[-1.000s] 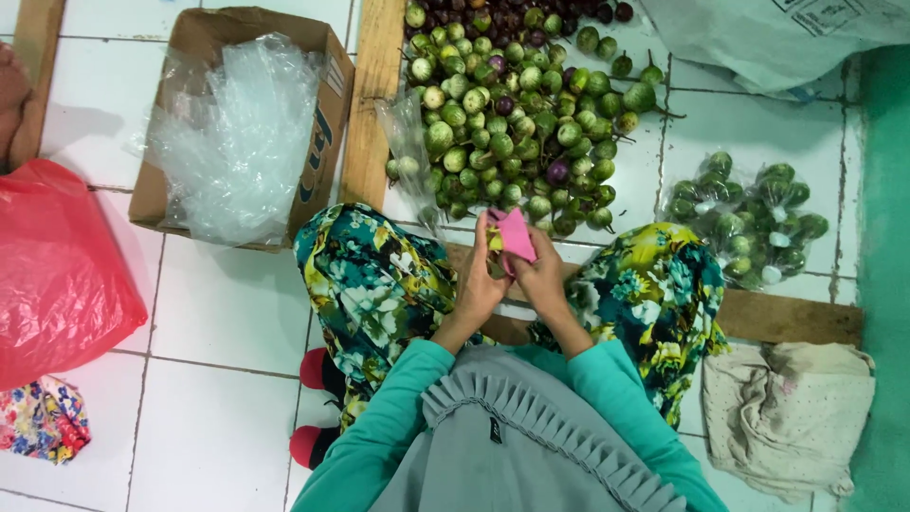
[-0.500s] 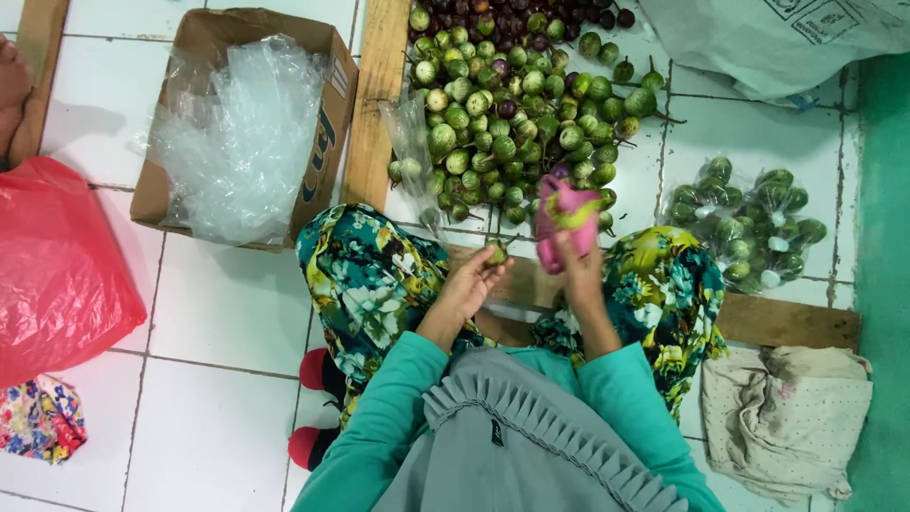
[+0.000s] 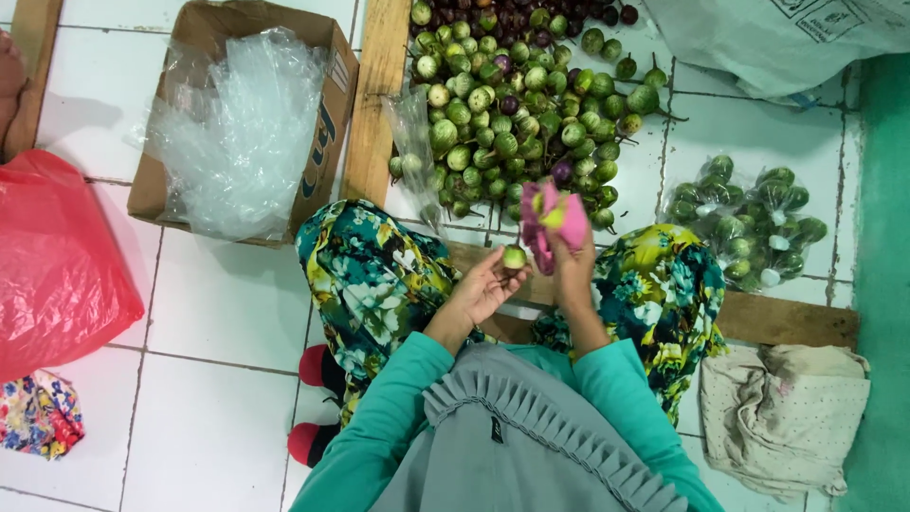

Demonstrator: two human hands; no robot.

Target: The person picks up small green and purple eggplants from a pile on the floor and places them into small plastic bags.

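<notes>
A small green eggplant (image 3: 514, 257) is pinched at the fingertips of the left hand (image 3: 483, 289); a pink cloth (image 3: 555, 220) is gripped in the right hand (image 3: 572, 261). Held so lightly above the floor, the eggplant could be dropped and bruised.

I'm seated on the floor (image 3: 218, 313), knees apart. Left hand (image 3: 483, 289) holds one eggplant (image 3: 514, 257) between the knees; right hand (image 3: 572, 261) just right of it, gripping a cloth (image 3: 555, 216). Eggplant pile (image 3: 517, 104) on the floor straight ahead. Plank (image 3: 379, 90) left of the pile, box (image 3: 242, 114) left of the plank, loose bags (image 3: 232, 133) inside the box. Bagged eggplants (image 3: 749, 223) right of the pile. Sack (image 3: 777, 38) beyond them. Rag (image 3: 782, 417) on the floor by my right knee. Plastic bag (image 3: 52, 265) far left.
</notes>
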